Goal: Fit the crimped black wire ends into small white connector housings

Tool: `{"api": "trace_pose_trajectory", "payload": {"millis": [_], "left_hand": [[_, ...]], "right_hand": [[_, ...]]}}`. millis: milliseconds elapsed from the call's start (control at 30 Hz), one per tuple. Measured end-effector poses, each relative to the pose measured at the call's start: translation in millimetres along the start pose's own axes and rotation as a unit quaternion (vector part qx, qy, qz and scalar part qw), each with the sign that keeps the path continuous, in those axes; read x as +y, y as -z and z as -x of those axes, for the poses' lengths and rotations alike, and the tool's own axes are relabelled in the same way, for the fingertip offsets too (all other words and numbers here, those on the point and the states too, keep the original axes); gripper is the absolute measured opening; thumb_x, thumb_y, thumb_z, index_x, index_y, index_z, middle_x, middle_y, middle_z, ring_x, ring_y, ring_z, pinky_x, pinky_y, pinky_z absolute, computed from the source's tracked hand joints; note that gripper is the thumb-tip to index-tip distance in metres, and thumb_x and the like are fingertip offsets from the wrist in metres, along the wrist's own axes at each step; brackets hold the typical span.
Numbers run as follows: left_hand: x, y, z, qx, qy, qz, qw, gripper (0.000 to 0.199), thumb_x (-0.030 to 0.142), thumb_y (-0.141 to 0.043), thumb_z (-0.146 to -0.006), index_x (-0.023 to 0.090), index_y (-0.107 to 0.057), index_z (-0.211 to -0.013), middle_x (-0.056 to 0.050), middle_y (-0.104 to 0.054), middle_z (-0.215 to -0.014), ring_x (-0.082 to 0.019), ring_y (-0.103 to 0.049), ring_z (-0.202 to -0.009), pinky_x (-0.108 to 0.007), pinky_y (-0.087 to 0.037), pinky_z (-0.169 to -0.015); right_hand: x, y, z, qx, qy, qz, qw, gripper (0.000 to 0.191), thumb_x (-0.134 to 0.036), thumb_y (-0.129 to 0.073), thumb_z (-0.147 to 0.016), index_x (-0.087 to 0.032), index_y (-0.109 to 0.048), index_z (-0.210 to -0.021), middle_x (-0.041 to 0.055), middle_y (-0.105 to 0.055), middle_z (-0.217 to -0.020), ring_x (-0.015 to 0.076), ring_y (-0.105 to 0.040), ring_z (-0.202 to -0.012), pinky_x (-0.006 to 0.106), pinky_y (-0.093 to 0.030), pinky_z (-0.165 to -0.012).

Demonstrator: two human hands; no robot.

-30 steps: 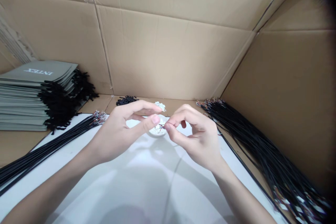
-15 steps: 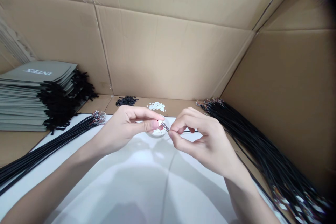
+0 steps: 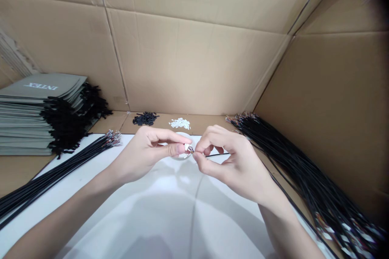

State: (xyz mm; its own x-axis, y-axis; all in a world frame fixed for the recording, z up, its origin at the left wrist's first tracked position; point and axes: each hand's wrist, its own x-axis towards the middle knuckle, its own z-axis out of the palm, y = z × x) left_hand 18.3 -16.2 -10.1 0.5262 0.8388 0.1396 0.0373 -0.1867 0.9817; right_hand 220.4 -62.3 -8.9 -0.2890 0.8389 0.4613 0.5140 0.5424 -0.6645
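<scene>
Between the thumb and index finger of my left hand (image 3: 148,149) is a small white connector (image 3: 187,146). My right hand (image 3: 226,156) pinches thin coloured wires (image 3: 191,149) right beside it, at the end of a black cable (image 3: 219,154) that runs off to the right behind my fingers. The wires reach the connector; how far they sit inside it is too small to tell. Below and behind my fingertips a round white dish (image 3: 182,134) with small white pieces is partly hidden by my hands.
Black cables with bare wire ends (image 3: 75,153) lie at left, and a larger cable bundle (image 3: 291,162) lies at right. Behind are piles of black tubes (image 3: 145,118) and white connectors (image 3: 180,123). Grey folders (image 3: 24,121) stack at left. Cardboard walls (image 3: 194,68) enclose the white table (image 3: 170,218).
My right hand has come slightly closer to my left, and less wire shows between my fingers and the connector. The camera view has shifted a little.
</scene>
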Motion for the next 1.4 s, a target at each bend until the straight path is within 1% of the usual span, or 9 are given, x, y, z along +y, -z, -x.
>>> {"api": "trace_pose_trajectory", "payload": {"millis": [67,167,267,467,733,1000,1200,1300,1400], "left_hand": [[-1.1,-0.3,-0.2,0.001,-0.001,0.001,1.000,0.007,0.021,-0.076,-0.082,0.022,-0.082,-0.084,-0.004,-0.079,-0.099,-0.017,-0.074,-0.081,-0.021,-0.061,-0.074],[-1.8,-0.8,-0.6,0.002,-0.005,-0.006,1.000,0.007,0.023,-0.076,-0.082,0.022,-0.082,-0.086,-0.005,-0.080,-0.092,-0.018,-0.074,-0.083,-0.023,-0.061,-0.076],[-2.2,-1.0,-0.9,0.003,-0.011,-0.007,1.000,0.008,0.023,-0.076,-0.083,0.022,-0.083,-0.087,-0.004,-0.080,-0.088,-0.019,-0.074,-0.085,-0.022,-0.061,-0.075],[-2.5,-0.2,1.1,0.001,-0.025,-0.023,0.999,0.008,0.024,-0.076,-0.084,0.024,-0.083,-0.088,-0.003,-0.080,-0.090,-0.019,-0.075,-0.088,-0.022,-0.061,-0.074],[-3.2,-1.7,5.0,0.011,-0.047,-0.062,0.997,0.013,0.029,-0.075,-0.086,0.029,-0.082,-0.098,-0.001,-0.080,-0.100,-0.019,-0.074,-0.092,-0.022,-0.059,-0.078],[-4.8,-0.8,6.2,0.017,-0.076,-0.107,0.991,0.015,0.030,-0.071,-0.089,0.029,-0.081,-0.101,-0.002,-0.079,-0.094,-0.019,-0.072,-0.086,-0.024,-0.058,-0.074],[-5.3,-1.0,6.9,0.025,-0.094,-0.094,0.991,0.016,0.022,-0.070,-0.090,0.030,-0.082,-0.097,0.001,-0.079,-0.092,-0.014,-0.071,-0.085,-0.018,-0.056,-0.075],[-4.3,-1.5,6.6,0.030,-0.088,-0.082,0.992,0.015,0.020,-0.070,-0.090,0.028,-0.082,-0.093,0.002,-0.079,-0.092,-0.012,-0.071,-0.085,-0.015,-0.055,-0.076],[-3.3,-3.2,4.2,0.028,-0.072,-0.041,0.996,0.015,0.019,-0.071,-0.089,0.028,-0.082,-0.091,0.003,-0.079,-0.093,-0.011,-0.072,-0.086,-0.013,-0.055,-0.075]], "right_hand": [[-0.4,0.2,-0.1,-0.003,-0.003,0.003,1.000,0.019,-0.005,-0.064,-0.079,-0.022,-0.061,-0.070,-0.0024,-0.058,-0.070,0.0137,-0.054,-0.071,0.026,-0.040,-0.060],[-0.7,1.0,-0.3,-0.008,-0.006,0.007,1.000,0.019,-0.005,-0.063,-0.078,-0.021,-0.060,-0.069,-0.0025,-0.057,-0.069,0.0137,-0.053,-0.070,0.026,-0.039,-0.059],[-0.5,1.3,-0.3,-0.010,-0.008,0.006,1.000,0.018,-0.006,-0.063,-0.078,-0.021,-0.060,-0.069,-0.0025,-0.057,-0.069,0.0136,-0.053,-0.070,0.026,-0.039,-0.059],[0.4,2.1,0.1,-0.012,-0.007,0.013,1.000,0.018,-0.006,-0.064,-0.077,-0.022,-0.060,-0.070,-0.0027,-0.056,-0.069,0.0135,-0.052,-0.070,0.026,-0.038,-0.058],[3.0,3.0,-0.1,-0.026,-0.013,0.013,0.999,0.019,-0.005,-0.065,-0.076,-0.022,-0.060,-0.071,-0.0035,-0.055,-0.070,0.0129,-0.051,-0.072,0.024,-0.037,-0.058],[2.0,2.6,-0.5,-0.011,-0.004,0.013,1.000,0.018,-0.007,-0.065,-0.077,-0.022,-0.059,-0.069,-0.0019,-0.056,-0.069,0.0142,-0.053,-0.070,0.026,-0.038,-0.057],[3.7,0.4,-1.6,-0.003,-0.001,-0.007,1.000,0.018,-0.006,-0.065,-0.079,-0.022,-0.060,-0.070,-0.0026,-0.058,-0.070,0.0132,-0.054,-0.070,0.026,-0.039,-0.059],[4.3,-2.1,-3.2,0.027,0.017,-0.008,0.999,0.018,-0.007,-0.065,-0.081,-0.022,-0.060,-0.071,-0.0028,-0.058,-0.070,0.0130,-0.052,-0.070,0.027,-0.037,-0.058],[4.2,-3.7,-4.7,0.048,0.046,0.004,0.998,0.019,-0.006,-0.065,-0.081,-0.021,-0.059,-0.071,-0.0029,-0.058,-0.069,0.0130,-0.050,-0.069,0.028,-0.037,-0.060]]}}
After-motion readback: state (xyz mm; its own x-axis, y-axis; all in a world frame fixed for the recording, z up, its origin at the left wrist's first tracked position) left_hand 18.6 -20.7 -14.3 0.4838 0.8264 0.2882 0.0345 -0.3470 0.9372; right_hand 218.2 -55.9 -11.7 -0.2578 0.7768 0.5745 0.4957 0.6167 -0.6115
